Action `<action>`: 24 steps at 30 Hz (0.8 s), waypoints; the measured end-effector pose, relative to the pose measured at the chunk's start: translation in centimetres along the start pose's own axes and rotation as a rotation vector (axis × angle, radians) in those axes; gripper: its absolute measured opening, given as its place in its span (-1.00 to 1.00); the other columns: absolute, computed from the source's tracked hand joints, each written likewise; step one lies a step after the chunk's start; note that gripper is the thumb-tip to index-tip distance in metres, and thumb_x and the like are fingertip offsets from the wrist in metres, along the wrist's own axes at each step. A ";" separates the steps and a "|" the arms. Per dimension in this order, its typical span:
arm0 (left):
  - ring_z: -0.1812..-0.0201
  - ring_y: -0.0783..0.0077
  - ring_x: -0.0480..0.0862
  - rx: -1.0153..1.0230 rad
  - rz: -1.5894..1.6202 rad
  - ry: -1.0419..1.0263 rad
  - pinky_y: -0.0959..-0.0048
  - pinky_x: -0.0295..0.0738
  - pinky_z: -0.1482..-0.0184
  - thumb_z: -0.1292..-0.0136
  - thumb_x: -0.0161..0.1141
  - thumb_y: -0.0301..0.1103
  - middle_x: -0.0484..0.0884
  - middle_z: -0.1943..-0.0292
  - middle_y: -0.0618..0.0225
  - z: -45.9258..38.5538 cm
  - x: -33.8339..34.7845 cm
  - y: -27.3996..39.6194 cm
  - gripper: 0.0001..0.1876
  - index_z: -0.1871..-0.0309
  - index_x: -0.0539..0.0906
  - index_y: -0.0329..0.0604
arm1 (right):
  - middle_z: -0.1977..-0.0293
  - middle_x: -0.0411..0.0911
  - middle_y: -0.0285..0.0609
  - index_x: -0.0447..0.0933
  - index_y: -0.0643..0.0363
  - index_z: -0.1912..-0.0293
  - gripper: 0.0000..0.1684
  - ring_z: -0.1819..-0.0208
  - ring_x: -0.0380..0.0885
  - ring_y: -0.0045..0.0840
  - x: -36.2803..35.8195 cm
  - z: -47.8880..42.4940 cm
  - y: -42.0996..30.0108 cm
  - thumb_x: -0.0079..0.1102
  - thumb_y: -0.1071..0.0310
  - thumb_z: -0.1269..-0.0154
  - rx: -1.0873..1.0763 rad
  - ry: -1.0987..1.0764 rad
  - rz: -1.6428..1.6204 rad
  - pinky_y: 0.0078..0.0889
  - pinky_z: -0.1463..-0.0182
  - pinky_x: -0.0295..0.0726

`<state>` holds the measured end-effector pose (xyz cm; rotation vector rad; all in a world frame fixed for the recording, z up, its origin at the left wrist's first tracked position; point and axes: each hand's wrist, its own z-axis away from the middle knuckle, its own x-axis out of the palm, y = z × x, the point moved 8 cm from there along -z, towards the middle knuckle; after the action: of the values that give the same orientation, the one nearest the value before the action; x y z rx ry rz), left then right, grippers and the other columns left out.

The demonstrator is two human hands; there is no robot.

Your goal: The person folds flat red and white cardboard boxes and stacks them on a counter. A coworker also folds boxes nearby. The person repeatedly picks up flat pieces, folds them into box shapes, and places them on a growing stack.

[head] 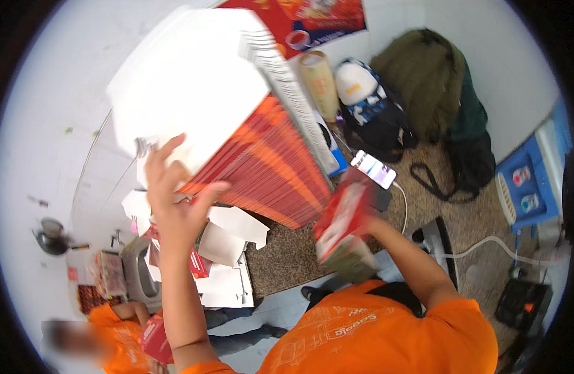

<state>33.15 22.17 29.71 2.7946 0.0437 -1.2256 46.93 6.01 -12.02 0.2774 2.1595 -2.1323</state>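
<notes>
A tall stack of nested paper food cartons (268, 173), red and orange outside and white inside, rises from the counter. My left hand (177, 187) is raised at its near left corner, fingers spread, with nothing held; whether the fingertips touch the stack I cannot tell. In my right hand (372, 225) is a red folding carton (345, 210), blurred and tilted, which hides most of the fingers. Below the stack lies an unfolded carton with its white inside up (224, 240). Several flat white carton blanks (226, 285) are piled at the counter edge.
Behind the stack stand a roll of tape (318, 84), a white cap (357, 84) and an olive backpack (420, 79). A phone (373, 169) with a white cable lies on the granite counter (277, 259). At lower left a person in orange (123, 343) holds a red carton (157, 339).
</notes>
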 end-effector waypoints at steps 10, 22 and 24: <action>-0.41 -0.17 0.52 0.161 -0.163 0.139 -0.19 0.28 -0.47 -0.11 0.62 0.00 0.62 -0.38 0.10 0.8 -3.4 2.4 -0.55 0.09 0.72 -0.06 | -0.14 0.71 0.12 0.61 0.26 -0.30 -0.42 -0.18 0.69 -0.08 -19.8 1.6 -38.7 0.30 0.10 -0.45 -0.260 0.552 0.174 -0.08 -0.28 0.61; -0.19 0.00 0.63 0.442 0.134 0.225 0.12 0.43 -0.26 -0.08 0.62 0.04 0.67 -0.07 0.22 2.0 -5.1 -3.3 -0.46 0.15 0.61 -0.16 | -0.13 0.72 0.22 0.68 0.25 -0.25 -0.36 -0.15 0.73 -0.01 -16.7 -13.8 -46.1 0.31 -0.04 -0.41 -0.022 0.390 1.225 -0.18 -0.26 0.63; -0.10 0.05 0.63 0.415 0.204 0.215 0.07 0.43 -0.21 -0.02 0.65 0.07 0.65 0.02 0.24 1.7 -3.4 -4.1 -0.43 0.16 0.61 -0.15 | -0.14 0.71 0.24 0.64 0.30 -0.27 -0.33 -0.20 0.69 0.03 -18.3 -13.8 -45.0 0.36 0.00 -0.38 -0.085 0.435 1.204 -0.14 -0.29 0.62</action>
<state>29.33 26.12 30.78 3.1641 -0.5265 -0.9753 56.89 18.38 35.88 1.6278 1.4766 -1.2992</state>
